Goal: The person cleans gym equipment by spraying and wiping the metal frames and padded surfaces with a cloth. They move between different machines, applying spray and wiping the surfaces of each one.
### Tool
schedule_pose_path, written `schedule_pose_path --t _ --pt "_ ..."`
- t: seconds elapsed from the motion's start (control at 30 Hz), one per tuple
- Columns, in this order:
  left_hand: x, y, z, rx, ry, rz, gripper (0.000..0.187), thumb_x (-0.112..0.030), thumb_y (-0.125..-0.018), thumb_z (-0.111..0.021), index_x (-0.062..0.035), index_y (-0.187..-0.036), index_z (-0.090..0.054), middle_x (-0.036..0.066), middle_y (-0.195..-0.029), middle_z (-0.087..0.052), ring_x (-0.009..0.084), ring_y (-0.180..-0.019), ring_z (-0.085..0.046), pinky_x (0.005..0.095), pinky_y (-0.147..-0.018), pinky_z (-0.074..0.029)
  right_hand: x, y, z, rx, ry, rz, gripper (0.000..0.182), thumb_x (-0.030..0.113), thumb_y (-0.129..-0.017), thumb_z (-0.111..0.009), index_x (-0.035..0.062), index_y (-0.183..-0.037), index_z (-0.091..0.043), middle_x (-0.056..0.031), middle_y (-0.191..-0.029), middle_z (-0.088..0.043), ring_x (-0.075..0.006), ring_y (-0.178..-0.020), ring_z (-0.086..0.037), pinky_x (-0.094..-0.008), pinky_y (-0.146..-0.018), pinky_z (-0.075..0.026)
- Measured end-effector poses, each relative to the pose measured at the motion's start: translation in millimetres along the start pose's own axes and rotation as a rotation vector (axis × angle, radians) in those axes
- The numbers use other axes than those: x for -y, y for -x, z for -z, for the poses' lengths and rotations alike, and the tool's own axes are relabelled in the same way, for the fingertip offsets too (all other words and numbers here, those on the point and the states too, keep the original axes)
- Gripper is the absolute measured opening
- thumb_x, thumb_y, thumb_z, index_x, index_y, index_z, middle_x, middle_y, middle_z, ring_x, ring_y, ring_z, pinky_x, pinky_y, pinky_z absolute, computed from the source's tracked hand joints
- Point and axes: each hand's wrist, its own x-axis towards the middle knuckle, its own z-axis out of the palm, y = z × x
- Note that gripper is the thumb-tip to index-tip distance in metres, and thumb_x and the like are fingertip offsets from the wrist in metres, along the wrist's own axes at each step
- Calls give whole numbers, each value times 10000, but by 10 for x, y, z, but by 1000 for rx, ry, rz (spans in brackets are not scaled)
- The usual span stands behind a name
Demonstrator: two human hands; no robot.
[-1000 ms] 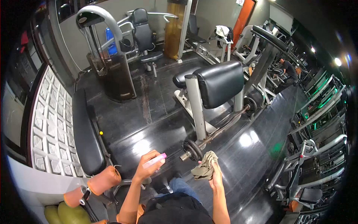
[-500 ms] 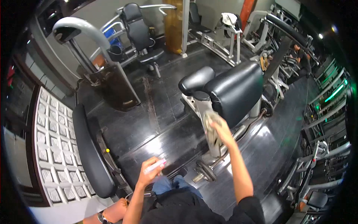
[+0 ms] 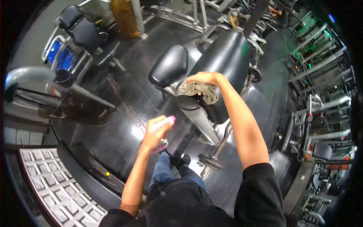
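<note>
My left hand (image 3: 152, 137) is wrapped round a spray bottle with a white trigger head (image 3: 162, 124) and a pink nozzle tip. Its body is mostly hidden behind my fingers, with a bit of purple showing underneath. A crumpled olive-grey cloth (image 3: 199, 91) is bunched under my right hand (image 3: 206, 78), fingers curled over it. That hand is at the near end of a bench's large black pad (image 3: 224, 53), just above a black-capped grey post (image 3: 188, 103). To the left of the cloth is the bench's smaller rounded black pad (image 3: 170, 65).
A bent bar with weight plates (image 3: 210, 162) runs low beside the bench. At left are a long black pad (image 3: 85, 179), a white patterned panel (image 3: 56, 181) and a machine with a black seat (image 3: 89, 36). Racks (image 3: 321, 68) line the right. Far back is a person (image 3: 279, 13).
My right hand has carried the cloth from the post's side up to its top, near the pads. The view has shifted toward the bench. My left hand keeps hold of the spray bottle.
</note>
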Motion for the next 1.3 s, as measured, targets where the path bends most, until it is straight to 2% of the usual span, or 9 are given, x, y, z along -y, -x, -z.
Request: schedule_pose_path --t 0.07,0.1,0.23,0.7,0.83,1.03,1.17,1.23,1.3 --pt "55 -248 37 66 -54 57 291 -298 -887 -669 -56 -729 -636 -16 -617 -576 64 -489 -503 238 -457 -363 -21 -159 100 172 -54 -109 422 532 -932 -464 158 -939 -660 9 -736 -631 -117 -618 -558 -329 -577 -467" --pt "27 -339 41 99 -90 45 302 -313 -879 -672 -55 -727 -639 -12 -618 -583 63 -485 -502 243 -447 -359 164 -6 73 149 -44 -219 345 449 -886 -557 120 -872 -659 4 -696 -646 -120 -543 -589 -280 -490 -504" --pt "7 -539 37 170 -109 139 307 -310 -871 -669 -46 -717 -637 -7 -625 -594 66 -485 -507 243 -444 -361 238 -201 164 346 -157 -411 393 490 -884 -556 123 -766 -631 -4 -653 -623 -116 -522 -574 -269 -490 -492" --pt "-156 -738 -23 216 -220 243 347 -316 -862 -653 -38 -656 -622 1 -562 -557 82 -442 -471 259 -432 -352 143 -258 302 500 -232 -360 434 528 -946 -544 127 -823 -653 -11 -723 -688 -119 -565 -613 -285 -561 -535" --pt "-95 -597 20 127 -165 149 320 -310 -874 -674 -47 -696 -634 -16 -558 -531 67 -457 -465 253 -434 -328 104 -268 283 492 -188 -247 407 474 -949 -553 100 -819 -647 -28 -715 -683 -119 -571 -626 -272 -547 -541" --pt "16 -252 153 49 -122 123 270 -262 -891 -676 -50 -730 -625 -32 -559 -504 52 -492 -463 245 -463 -315 76 -238 230 552 -132 -103 419 425 -891 -650 59 -1094 -643 -39 -873 -678 -131 -650 -645 -259 -532 -538" --pt "32 28 170 -36 -72 127 217 -219 -884 -672 -44 -763 -626 -20 -608 -533 51 -522 -485 238 -490 -335 -37 139 8 253 61 243 427 373 -829 -745 12 -1052 -701 -92 -879 -716 -181 -705 -691 -312 -627 -569" --pt "53 167 171 -90 -61 131 200 -205 -882 -668 -38 -778 -628 -16 -625 -542 52 -532 -493 235 -501 -346 -97 404 -155 -74 349 475 372 327 -826 -756 35 -1051 -711 -97 -889 -724 -181 -753 -696 -332 -694 -552" --pt "83 324 151 -160 16 114 182 -186 -885 -655 -24 -805 -635 -13 -642 -550 59 -533 -500 234 -511 -365 -232 569 -278 -187 383 601 359 349 -787 -743 113 -1056 -716 -108 -880 -715 -266 -815 -702 -364 -749 -537"
